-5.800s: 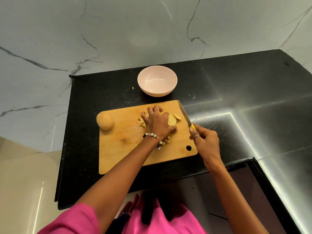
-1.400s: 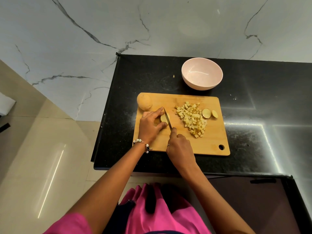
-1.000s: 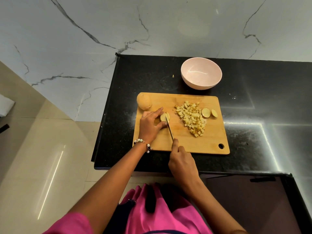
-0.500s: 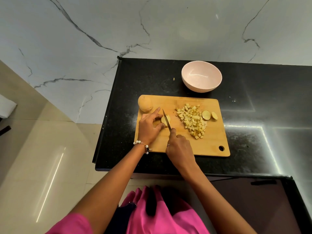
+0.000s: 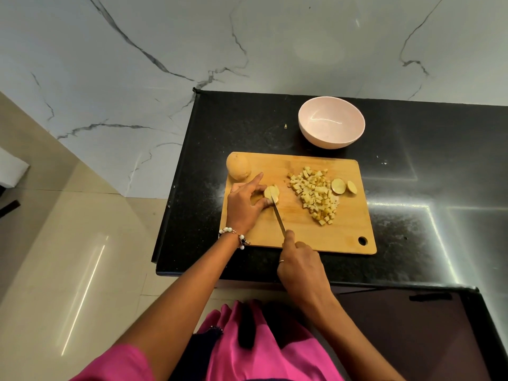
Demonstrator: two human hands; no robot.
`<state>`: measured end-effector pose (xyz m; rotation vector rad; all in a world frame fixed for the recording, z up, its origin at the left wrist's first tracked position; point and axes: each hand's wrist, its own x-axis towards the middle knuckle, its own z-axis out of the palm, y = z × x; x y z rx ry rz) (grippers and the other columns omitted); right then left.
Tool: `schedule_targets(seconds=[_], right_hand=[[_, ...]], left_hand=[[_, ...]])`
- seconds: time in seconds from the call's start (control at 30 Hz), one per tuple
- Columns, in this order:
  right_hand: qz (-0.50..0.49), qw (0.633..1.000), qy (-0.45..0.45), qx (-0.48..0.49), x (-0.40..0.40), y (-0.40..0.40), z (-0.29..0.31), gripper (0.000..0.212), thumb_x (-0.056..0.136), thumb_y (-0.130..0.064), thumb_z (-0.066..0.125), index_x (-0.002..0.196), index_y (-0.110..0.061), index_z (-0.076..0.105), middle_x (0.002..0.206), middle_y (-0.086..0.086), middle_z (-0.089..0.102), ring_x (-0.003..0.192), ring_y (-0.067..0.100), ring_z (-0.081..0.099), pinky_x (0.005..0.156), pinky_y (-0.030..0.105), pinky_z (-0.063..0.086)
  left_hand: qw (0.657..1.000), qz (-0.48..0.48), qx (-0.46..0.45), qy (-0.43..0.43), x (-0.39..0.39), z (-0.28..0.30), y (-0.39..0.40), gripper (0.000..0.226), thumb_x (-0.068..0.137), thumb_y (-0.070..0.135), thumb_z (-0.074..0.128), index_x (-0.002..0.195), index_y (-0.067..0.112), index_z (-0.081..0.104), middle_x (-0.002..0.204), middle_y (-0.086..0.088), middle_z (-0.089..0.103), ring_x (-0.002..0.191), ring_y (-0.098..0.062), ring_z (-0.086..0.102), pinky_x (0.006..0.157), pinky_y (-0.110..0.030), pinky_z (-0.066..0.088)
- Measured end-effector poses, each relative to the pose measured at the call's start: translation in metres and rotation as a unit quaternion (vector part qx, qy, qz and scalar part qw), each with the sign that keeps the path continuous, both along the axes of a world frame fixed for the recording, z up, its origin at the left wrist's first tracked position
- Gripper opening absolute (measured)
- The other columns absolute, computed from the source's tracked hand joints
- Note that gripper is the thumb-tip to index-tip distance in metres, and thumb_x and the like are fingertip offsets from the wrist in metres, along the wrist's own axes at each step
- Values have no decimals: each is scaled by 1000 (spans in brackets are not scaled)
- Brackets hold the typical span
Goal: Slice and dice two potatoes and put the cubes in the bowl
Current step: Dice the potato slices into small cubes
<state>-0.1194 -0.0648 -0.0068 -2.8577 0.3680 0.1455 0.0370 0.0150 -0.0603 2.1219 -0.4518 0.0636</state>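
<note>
On the wooden cutting board (image 5: 343,235), my left hand (image 5: 244,202) pins down a cut piece of potato (image 5: 271,193). My right hand (image 5: 301,269) grips a knife (image 5: 278,213), whose blade tip rests in that piece. A pile of potato cubes (image 5: 314,194) lies at the board's middle right, with two end slices (image 5: 343,186) beside it. A whole potato (image 5: 238,167) sits at the board's far left corner. The pink bowl (image 5: 331,125) stands behind the board with nothing in it.
The board lies on a black stone counter (image 5: 412,188) whose left edge is just beside the board. A marble wall rises behind. A stray potato bit (image 5: 286,126) lies left of the bowl. My pink clothing fills the bottom of the view.
The knife has drawn back toward me through the potato piece, so my right hand sits nearer the board's front edge. My left hand keeps holding the piece.
</note>
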Motion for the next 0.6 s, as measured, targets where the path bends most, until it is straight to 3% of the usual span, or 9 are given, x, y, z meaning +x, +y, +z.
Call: schedule_targets(seconds=[0.17, 0.33, 0.5, 0.6], right_hand=[[-20, 998, -54, 23, 28, -7, 4, 54, 95, -9, 33, 146, -1, 20, 101, 19, 60, 86, 36, 57, 63, 36, 33], [-11, 999, -37, 17, 48, -8, -6, 56, 93, -8, 35, 147, -1, 21, 103, 19, 60, 87, 36, 58, 64, 36, 34], [-6, 999, -37, -5, 54, -3, -6, 54, 94, -5, 33, 145, 2, 21, 105, 22, 59, 88, 39, 58, 65, 35, 31], [-5, 999, -43, -6, 56, 1, -12, 53, 91, -1, 32, 143, 7, 24, 100, 23, 60, 82, 39, 60, 63, 38, 37]], left_hand=[[1000, 0, -9, -2, 0, 2, 1, 66, 73, 14, 77, 133, 15, 51, 102, 4, 71, 102, -17, 55, 93, -28, 45], [1000, 20, -9, -21, -1, 1, 1, 62, 74, 13, 76, 132, 12, 53, 96, 4, 72, 100, -17, 56, 88, -8, 31], [999, 22, -11, -23, 0, 2, 1, 63, 73, 14, 77, 132, 13, 53, 93, 3, 73, 99, -17, 55, 86, -8, 29], [999, 27, -10, -19, -1, 1, 1, 64, 73, 15, 77, 132, 13, 53, 92, 3, 73, 100, -17, 55, 86, -7, 30]])
